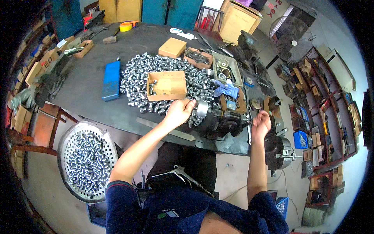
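Observation:
My left hand (179, 113) is closed at a silver cylindrical metal piece (201, 110), thumb and fingers against its left side. That piece sits at the left end of a dark bench fixture (228, 121) near the table's front edge. To the right of the fixture, my right hand (261, 124) is raised with its fingers curled together; whatever they hold, if anything, is too small to make out. Many shiny metal fittings (136, 84) lie heaped beyond my left hand. On the heap rests an open cardboard box (171, 86) with a few fittings inside.
A perforated metal basket (64, 171) full of fittings stands at the left. A blue box (111, 81), a closed cardboard box (172, 47), a blue glove (226, 89) and a wrench (249, 130) lie on the table (83, 84). An air gun (178, 171) lies by my lap.

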Demonstrator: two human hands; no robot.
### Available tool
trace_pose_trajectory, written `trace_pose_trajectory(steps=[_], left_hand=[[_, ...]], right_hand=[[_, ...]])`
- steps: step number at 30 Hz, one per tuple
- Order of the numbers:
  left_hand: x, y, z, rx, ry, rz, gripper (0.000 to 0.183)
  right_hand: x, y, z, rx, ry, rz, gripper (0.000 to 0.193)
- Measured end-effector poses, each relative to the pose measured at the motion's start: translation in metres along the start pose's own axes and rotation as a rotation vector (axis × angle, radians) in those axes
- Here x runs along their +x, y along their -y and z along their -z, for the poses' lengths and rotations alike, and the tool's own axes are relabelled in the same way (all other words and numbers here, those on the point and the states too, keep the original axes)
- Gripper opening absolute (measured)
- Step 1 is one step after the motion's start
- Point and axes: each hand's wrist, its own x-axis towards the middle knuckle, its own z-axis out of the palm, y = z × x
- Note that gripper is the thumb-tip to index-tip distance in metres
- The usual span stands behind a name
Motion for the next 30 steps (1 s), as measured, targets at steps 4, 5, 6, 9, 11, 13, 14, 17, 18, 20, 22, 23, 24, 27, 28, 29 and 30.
trace_pose_trajectory(steps=[4, 5, 6, 9, 11, 13, 14, 17, 18, 20, 22, 23, 24, 27, 28, 29, 30], left_hand=[[0.0, 0.005, -0.003, -0.079, 0.003, 0.043, 0.04], [0.0, 0.007, -0.003, -0.077, -0.001, 0.047, 0.04], [0.0, 0.008, -0.003, -0.074, -0.002, 0.051, 0.04], [-0.001, -0.011, 0.003, -0.162, 0.077, 0.168, 0.041], [0.002, 0.001, 0.004, -0.173, 0.062, 0.134, 0.042], [0.012, 0.001, 0.006, -0.151, 0.045, 0.127, 0.041], [0.018, 0.005, 0.016, -0.024, 0.022, 0.118, 0.037], [0.033, 0.015, 0.04, 0.296, -0.192, -0.066, 0.024], [0.039, 0.025, 0.046, 0.351, -0.237, -0.063, 0.024], [0.043, 0.041, 0.061, 0.43, -0.297, -0.112, 0.025], [0.038, 0.03, 0.077, 0.493, -0.29, -0.064, 0.026], [0.029, 0.03, 0.087, 0.396, -0.295, -0.076, 0.026], [0.015, 0.024, 0.098, 0.358, -0.283, -0.081, 0.023], [-0.047, 0.023, 0.148, 0.486, -0.1, 0.024, 0.02], [-0.071, 0.038, 0.163, 0.494, -0.073, 0.039, 0.021], [-0.091, 0.043, 0.177, 0.573, 0.013, 0.18, 0.024], [-0.119, 0.056, 0.193, 0.674, 0.044, 0.276, 0.027]], right_hand=[[-0.051, -0.003, 0.033, 0.036, -0.011, -0.091, 0.016], [-0.055, -0.014, 0.047, 0.011, -0.032, -0.189, 0.015], [-0.058, -0.025, 0.05, -0.022, -0.162, -0.302, 0.013], [-0.029, -0.08, 0.077, -0.101, -0.333, -0.406, 0.012], [0.003, -0.107, 0.073, -0.311, -0.302, -0.154, 0.017], [0.047, -0.111, 0.092, -0.615, 0.007, 0.34, 0.018], [0.059, -0.106, 0.075, -0.534, -0.099, 0.1, 0.019], [0.049, -0.049, 0.01, -0.254, -0.201, -0.109, 0.017], [0.045, -0.04, 0.005, -0.125, -0.165, -0.087, 0.016], [0.02, -0.014, -0.01, -0.031, -0.095, -0.084, 0.013], [-0.004, 0.0, -0.005, -0.045, -0.096, 0.012, 0.012], [-0.014, 0.003, 0.011, -0.009, 0.023, 0.011, 0.011], [-0.027, 0.005, 0.02, -0.044, -0.066, -0.042, 0.015], [-0.06, -0.006, 0.051, 0.045, 0.08, -0.117, 0.014], [-0.067, -0.012, 0.051, 0.077, 0.078, -0.155, 0.013], [-0.071, -0.021, 0.06, 0.08, 0.038, -0.204, 0.015], [-0.067, -0.038, 0.067, 0.085, 0.012, -0.259, 0.017]])
